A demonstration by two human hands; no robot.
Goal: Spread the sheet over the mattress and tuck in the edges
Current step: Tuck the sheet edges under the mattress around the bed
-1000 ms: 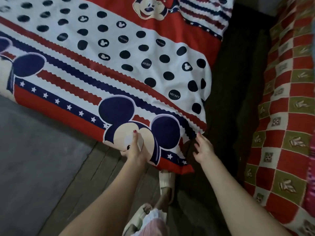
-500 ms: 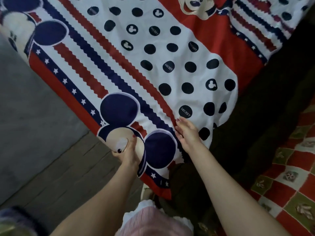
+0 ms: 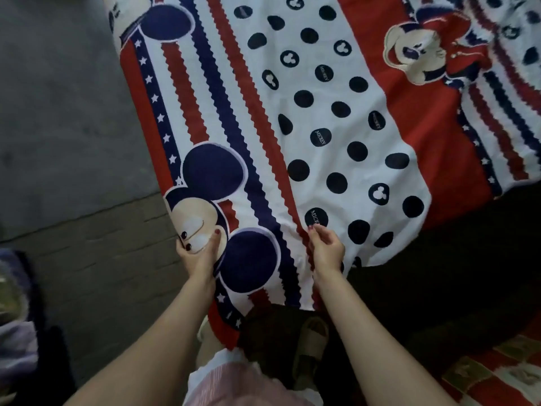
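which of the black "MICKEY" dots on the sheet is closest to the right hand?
The lowest "MICKEY" dot, just above the right hand fingertips near the sheet front edge. The other lettered dots sit farther up the white band.

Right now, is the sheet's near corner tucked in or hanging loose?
Loose: the sheet corner hangs untucked below the left hand gripping its edge; right hand pinches it.

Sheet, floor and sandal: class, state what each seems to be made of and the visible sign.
Sheet: thin woven fabric, probably cotton, matte; it creases softly where the left hand grips it.
Floor: seemingly brick or stone paving, dull grey, with visible joints.
Sandal: likely moulded foam or rubber, smooth; too dim to be sure.
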